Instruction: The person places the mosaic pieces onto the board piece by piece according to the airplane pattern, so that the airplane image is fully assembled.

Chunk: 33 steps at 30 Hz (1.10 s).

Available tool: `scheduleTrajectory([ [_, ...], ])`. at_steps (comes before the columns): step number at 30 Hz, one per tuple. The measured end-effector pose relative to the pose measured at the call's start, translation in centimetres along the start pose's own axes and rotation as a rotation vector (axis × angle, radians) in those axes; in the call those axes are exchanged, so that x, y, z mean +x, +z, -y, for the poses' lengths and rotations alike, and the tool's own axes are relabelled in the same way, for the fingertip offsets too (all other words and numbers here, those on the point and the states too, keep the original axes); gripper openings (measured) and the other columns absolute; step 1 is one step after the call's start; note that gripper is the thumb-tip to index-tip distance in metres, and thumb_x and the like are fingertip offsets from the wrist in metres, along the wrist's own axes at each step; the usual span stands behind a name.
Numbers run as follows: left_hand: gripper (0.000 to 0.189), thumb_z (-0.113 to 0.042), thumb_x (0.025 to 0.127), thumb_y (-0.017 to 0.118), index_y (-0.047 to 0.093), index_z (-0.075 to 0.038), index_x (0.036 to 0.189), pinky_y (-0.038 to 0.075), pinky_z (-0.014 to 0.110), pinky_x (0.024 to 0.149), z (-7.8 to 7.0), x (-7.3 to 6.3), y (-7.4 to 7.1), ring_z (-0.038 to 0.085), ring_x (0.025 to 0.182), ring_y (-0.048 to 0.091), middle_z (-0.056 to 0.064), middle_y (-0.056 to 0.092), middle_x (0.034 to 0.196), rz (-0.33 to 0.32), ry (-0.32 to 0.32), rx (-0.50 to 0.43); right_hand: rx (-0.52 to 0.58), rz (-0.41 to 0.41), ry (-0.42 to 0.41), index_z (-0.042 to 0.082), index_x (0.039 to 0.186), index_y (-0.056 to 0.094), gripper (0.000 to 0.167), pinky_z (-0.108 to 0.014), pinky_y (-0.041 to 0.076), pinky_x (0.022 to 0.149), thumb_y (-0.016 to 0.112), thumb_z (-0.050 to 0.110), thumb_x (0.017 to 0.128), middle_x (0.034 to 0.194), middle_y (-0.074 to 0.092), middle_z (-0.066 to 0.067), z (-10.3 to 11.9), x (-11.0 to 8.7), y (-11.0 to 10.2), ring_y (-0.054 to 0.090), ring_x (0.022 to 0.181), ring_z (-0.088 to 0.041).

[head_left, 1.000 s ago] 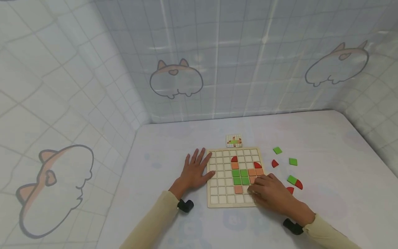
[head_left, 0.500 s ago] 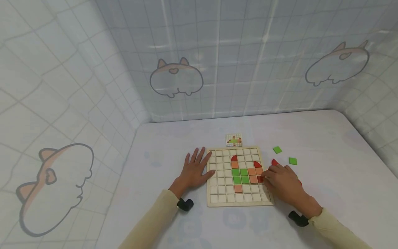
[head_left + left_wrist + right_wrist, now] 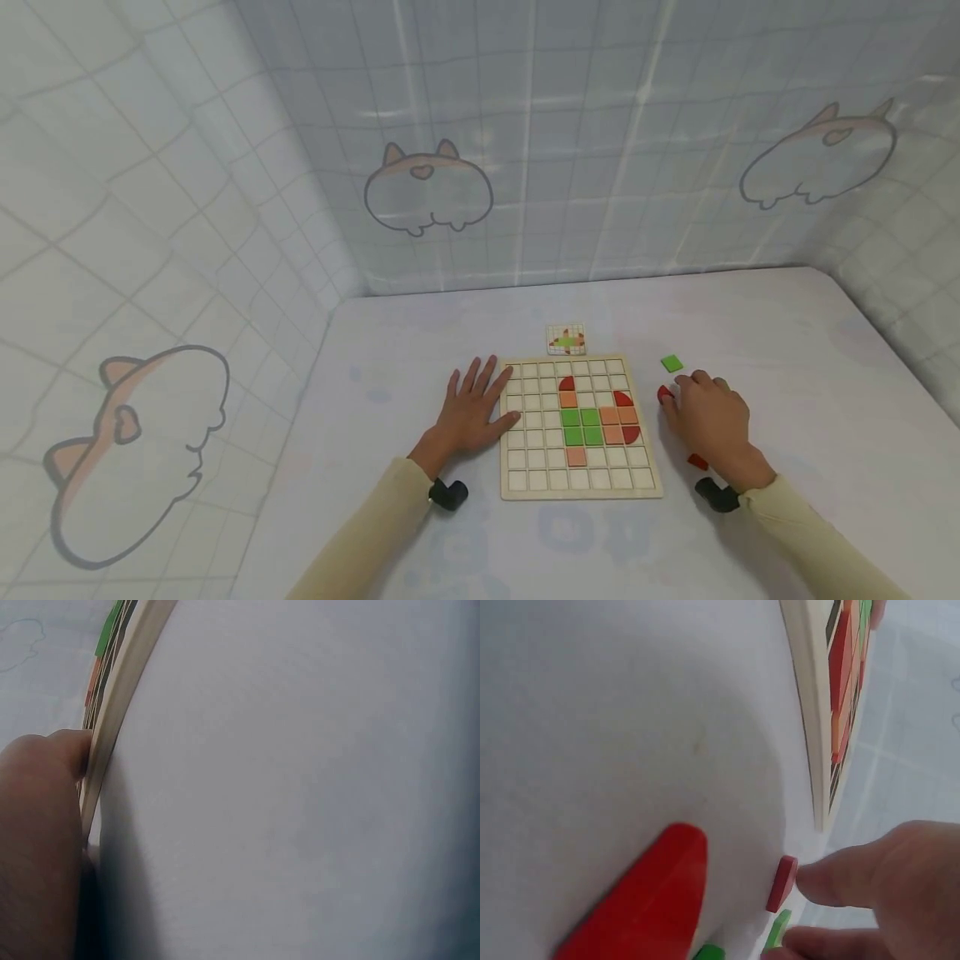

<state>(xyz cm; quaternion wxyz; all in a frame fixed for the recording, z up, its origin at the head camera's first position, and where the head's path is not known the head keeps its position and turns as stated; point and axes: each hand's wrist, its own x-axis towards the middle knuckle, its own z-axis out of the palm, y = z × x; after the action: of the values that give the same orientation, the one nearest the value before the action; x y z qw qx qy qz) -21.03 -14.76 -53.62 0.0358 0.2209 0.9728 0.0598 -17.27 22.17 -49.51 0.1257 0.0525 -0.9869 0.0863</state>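
Note:
My left hand [image 3: 467,419] rests with spread fingers along the left edge of a wooden grid board [image 3: 531,482], its thumb over the rim. Green squares [image 3: 591,417], orange squares [image 3: 576,457] and red quarter-circles [image 3: 631,434] lie in the board's cells. Right of the board, my right hand [image 3: 708,421] hovers low over loose tiles, fingers loosely bent. Its thumb tip is at a red quarter-circle tile [image 3: 783,883] that lies on the table; whether they touch is unclear. A green square tile [image 3: 672,363] lies just beyond the fingers. Other loose tiles are hidden under this hand.
A small pattern card [image 3: 566,340] lies behind the board. Another red tile [image 3: 698,461] shows beside the right wrist, large in the right wrist view with a bit of green tile [image 3: 710,952] near it. Tiled-pattern curtains [image 3: 570,167] enclose the white table [image 3: 420,321].
My right hand has left the board's right side and moved right and away, over the loose tiles. The red quarter-circle at the board's right edge is now uncovered. My left hand stays put.

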Motion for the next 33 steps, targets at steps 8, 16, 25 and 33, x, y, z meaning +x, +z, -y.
scheduleTrajectory([
  [8,0.08,-0.071,0.095,0.026,0.008,-0.028,0.16,0.003,0.058,0.114,-0.3,0.0,-0.3,0.029,0.149,-0.006,0.004,-0.002,0.165,0.036,-0.016,0.017,0.087,0.106,0.034,-0.003,0.084,0.073,0.021,-0.034,0.044,0.045,0.078,0.018,0.083,0.069,0.057,-0.01,-0.1,0.4,0.2,0.051,0.056,-0.024],
  [16,0.08,-0.071,0.095,0.027,0.01,-0.027,0.16,0.004,0.059,0.114,-0.2,0.0,-0.4,0.03,0.149,-0.004,0.005,-0.001,0.165,0.032,-0.015,0.019,0.241,0.159,0.068,-0.002,0.091,0.068,0.018,-0.031,0.046,0.051,0.078,0.011,0.083,0.077,0.064,-0.009,0.5,0.7,0.1,0.053,0.063,-0.022],
  [25,0.081,-0.072,0.094,0.025,0.01,-0.028,0.16,0.002,0.058,0.114,-0.2,0.0,-0.3,0.029,0.149,-0.006,0.003,-0.002,0.165,0.034,-0.02,0.013,0.406,0.136,0.004,0.003,0.099,0.069,0.015,-0.028,0.043,0.047,0.075,0.007,0.085,0.079,0.067,-0.002,2.6,-0.4,-0.5,0.055,0.064,-0.015],
  [33,0.08,-0.071,0.095,0.026,0.008,-0.028,0.16,0.002,0.058,0.114,-0.2,0.0,-0.4,0.029,0.149,-0.006,0.003,-0.003,0.165,0.038,-0.016,0.017,0.539,0.242,-0.058,0.012,0.096,0.074,0.012,-0.025,0.044,0.058,0.079,0.011,0.084,0.076,0.063,0.01,6.0,-2.3,-0.5,0.05,0.067,-0.012],
])
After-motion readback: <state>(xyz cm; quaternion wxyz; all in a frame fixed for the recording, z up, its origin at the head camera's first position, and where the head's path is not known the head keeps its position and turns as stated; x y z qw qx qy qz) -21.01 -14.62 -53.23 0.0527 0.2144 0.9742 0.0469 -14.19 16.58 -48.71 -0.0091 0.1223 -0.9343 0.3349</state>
